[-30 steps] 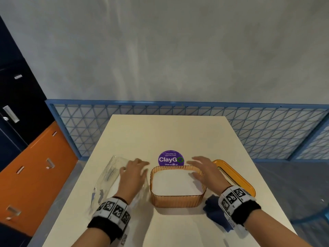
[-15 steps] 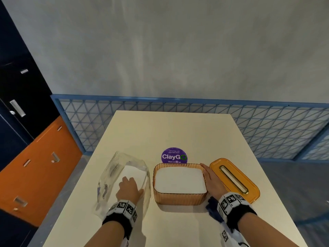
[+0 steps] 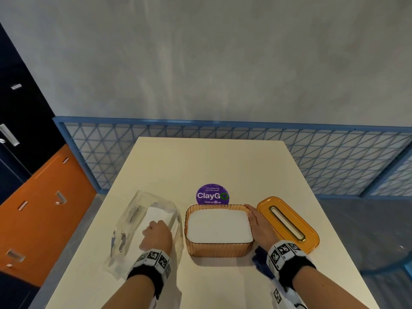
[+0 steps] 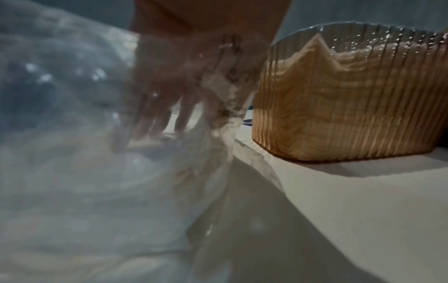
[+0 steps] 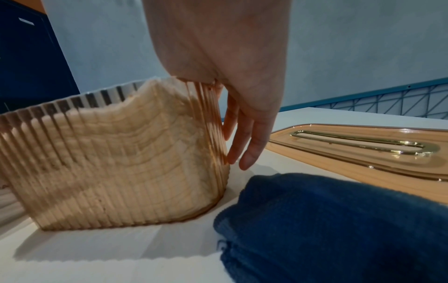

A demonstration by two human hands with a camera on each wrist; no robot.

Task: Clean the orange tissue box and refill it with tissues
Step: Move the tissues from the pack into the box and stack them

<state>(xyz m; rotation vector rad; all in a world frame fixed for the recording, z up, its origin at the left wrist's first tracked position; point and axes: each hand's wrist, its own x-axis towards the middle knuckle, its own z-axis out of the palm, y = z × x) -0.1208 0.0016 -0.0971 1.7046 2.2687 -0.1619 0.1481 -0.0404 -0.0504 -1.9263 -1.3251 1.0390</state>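
The ribbed orange tissue box stands open in the middle of the table, filled to near the rim with white tissues. Its orange lid with a gold slot lies flat just to the right. My right hand rests with straight fingers against the box's right wall. My left hand is inside the clear plastic bag left of the box. Its fingers point down onto the white tissues left in the bag, blurred by the plastic. The box is close beside it.
A dark blue cloth lies crumpled under my right wrist by the box's front right corner. A purple round sticker sits behind the box. Bare tabletop stretches beyond. A blue mesh railing and orange and dark cabinets surround the table.
A second ago both hands were at the box's top. My left hand went left into the plastic bag, and my right hand dropped to the box's right side.
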